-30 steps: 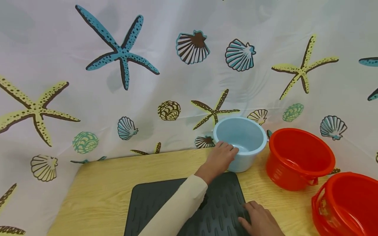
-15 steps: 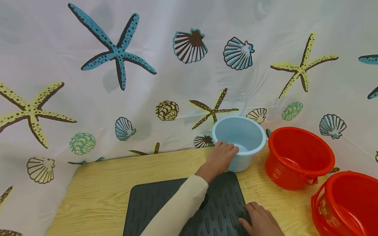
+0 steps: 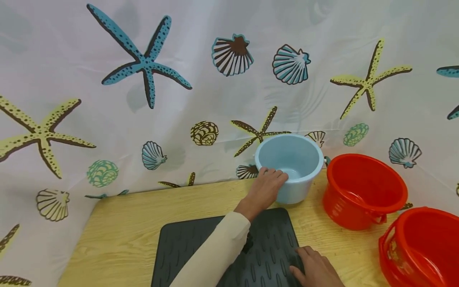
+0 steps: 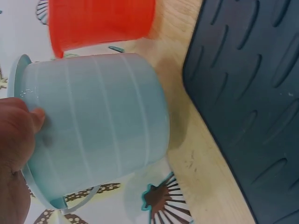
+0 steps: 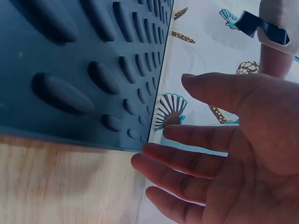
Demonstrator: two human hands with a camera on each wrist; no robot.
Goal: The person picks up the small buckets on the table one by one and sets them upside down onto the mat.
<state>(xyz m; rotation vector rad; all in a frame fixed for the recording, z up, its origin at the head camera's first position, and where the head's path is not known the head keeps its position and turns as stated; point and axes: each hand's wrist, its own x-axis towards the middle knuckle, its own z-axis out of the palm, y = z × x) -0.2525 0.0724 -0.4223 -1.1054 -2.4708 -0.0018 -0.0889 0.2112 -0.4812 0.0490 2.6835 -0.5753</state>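
Note:
A light blue bucket (image 3: 294, 191) is at the back of the wooden table, near the patterned cloth. My left hand (image 3: 263, 189) grips its near rim, fingers over the edge and inside. In the left wrist view the thumb presses the outer wall of the bucket (image 4: 103, 116). My right hand (image 3: 317, 269) is by the right edge of the dark ribbed mat (image 3: 267, 235), holding nothing. Its fingers are spread and relaxed in the right wrist view, where the palm of the hand (image 5: 252, 149) shows.
Right of the blue bucket stands a red bucket (image 3: 348, 207). Nearer, at the right edge, are more red buckets (image 3: 405, 255), seemingly nested. A white cloth (image 3: 201, 91) printed with starfish and shells hangs behind the wooden table (image 3: 122, 227).
The blue bucket has risen slightly and shifted a little toward the back, with my left hand on its rim. My right hand has hardly moved.

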